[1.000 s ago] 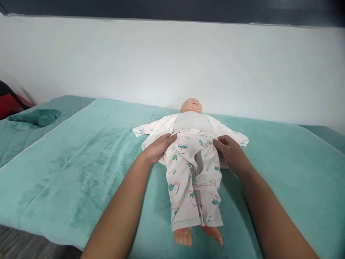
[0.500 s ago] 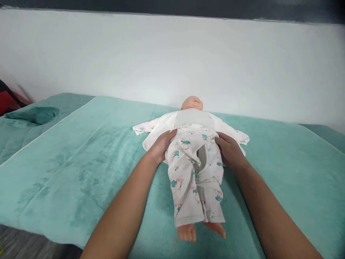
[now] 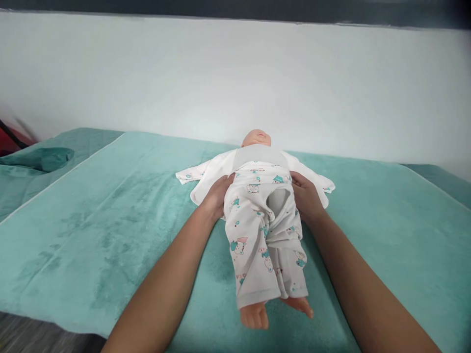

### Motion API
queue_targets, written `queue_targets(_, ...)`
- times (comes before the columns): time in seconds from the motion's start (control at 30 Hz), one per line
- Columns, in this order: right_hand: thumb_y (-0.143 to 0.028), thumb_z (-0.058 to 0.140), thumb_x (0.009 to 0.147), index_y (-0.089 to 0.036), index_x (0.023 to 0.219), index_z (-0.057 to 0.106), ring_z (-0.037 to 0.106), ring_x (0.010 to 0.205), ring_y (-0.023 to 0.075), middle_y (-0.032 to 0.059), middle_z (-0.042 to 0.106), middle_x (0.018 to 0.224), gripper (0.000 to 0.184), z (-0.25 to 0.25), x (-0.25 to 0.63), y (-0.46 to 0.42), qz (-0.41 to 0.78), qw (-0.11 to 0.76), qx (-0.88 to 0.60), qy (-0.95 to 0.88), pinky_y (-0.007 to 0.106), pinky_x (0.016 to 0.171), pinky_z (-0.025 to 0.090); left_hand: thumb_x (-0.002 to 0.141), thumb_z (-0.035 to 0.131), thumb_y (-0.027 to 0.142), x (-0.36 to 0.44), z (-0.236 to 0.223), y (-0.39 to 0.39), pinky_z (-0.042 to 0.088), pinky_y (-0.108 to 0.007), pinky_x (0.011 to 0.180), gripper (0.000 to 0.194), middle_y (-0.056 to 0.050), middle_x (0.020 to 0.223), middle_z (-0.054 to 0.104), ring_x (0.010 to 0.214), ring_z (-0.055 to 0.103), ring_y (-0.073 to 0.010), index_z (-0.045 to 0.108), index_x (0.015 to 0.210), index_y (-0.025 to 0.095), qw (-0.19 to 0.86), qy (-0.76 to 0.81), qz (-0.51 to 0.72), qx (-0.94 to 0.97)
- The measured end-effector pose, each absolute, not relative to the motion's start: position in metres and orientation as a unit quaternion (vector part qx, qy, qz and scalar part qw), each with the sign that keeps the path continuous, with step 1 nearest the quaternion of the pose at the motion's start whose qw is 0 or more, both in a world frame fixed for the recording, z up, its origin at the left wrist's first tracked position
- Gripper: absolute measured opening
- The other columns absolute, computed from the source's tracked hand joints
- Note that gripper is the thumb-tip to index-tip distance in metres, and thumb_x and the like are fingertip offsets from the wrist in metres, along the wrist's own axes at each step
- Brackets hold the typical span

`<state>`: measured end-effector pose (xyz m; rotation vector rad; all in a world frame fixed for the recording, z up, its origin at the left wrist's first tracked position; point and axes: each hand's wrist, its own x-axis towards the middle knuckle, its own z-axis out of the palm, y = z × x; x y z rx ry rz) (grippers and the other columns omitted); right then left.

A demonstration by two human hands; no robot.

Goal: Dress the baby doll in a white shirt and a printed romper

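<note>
A baby doll [image 3: 256, 138] lies on its back, head by the wall and bare feet toward me. It wears a white top [image 3: 211, 175] spread out at both sides, sleeves stretched outward. Printed baby pants [image 3: 248, 220] cover its legs up to the waist, with a split gaping at the crotch. My left hand [image 3: 220, 195] is closed on the pants at the left hip, the thumb on the waist edge. At the opposite hip my right hand [image 3: 306, 196] grips the other side of the pants. Most fingertips are hidden behind the cloth.
A teal sheet [image 3: 121, 230] covers the bed beneath the doll. Behind it rises a white wall [image 3: 176, 78]. Folded dark green fabric [image 3: 44, 158] lies at the far left, near a red and black item [image 3: 10, 139]. Dark floor [image 3: 33, 336] shows at the lower left.
The pants' waist sits slightly higher on the doll's belly, and the crotch split has changed shape, gaping more roundly. Both hands keep hold. The view has shifted a little.
</note>
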<state>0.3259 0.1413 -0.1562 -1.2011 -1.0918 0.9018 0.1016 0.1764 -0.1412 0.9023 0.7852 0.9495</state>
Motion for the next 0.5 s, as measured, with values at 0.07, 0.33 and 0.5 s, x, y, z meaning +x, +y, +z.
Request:
queue_targets(0.07,-0.032,0.065,0.069,-0.023,0.097,0.069,0.067,0.085,0.0233,0.0028,0.074,0.095,0.030,-0.156,0.326,0.142,0.386,0.596,-0.526,-0.469,0.035,0.072,0.052,0.078,0.067,0.048,0.102,-0.139,0.176,0.053,-0.039,0.079,0.034,-0.010,0.090,0.071,0.089,0.066,-0.0267,0.064,0.095,0.018,0.717,0.361,0.426,0.417)
queue_targets(0.33,-0.033,0.064,0.073,-0.024,0.090,0.063,0.061,0.077,0.0190,-0.0007,0.068,0.082,0.019,-0.165,0.333,0.141,0.302,0.594,-0.582,-0.466,0.031,0.071,0.049,0.084,0.059,0.037,0.102,-0.144,0.183,0.044,-0.029,0.077,0.018,-0.001,0.083,0.058,0.080,0.055,-0.0167,0.054,0.081,0.020,0.465,0.477,0.487,0.565)
queue_targets(0.5,-0.037,0.063,0.081,-0.024,0.094,0.064,0.059,0.088,0.0188,0.0021,0.066,0.094,0.018,-0.159,0.336,0.135,0.227,0.591,-0.576,-0.517,0.032,0.081,0.046,0.083,0.057,0.029,0.098,-0.140,0.184,0.043,-0.029,0.086,0.014,-0.002,0.101,0.062,0.091,0.056,-0.0169,0.061,0.095,0.022,0.404,0.438,0.478,0.645)
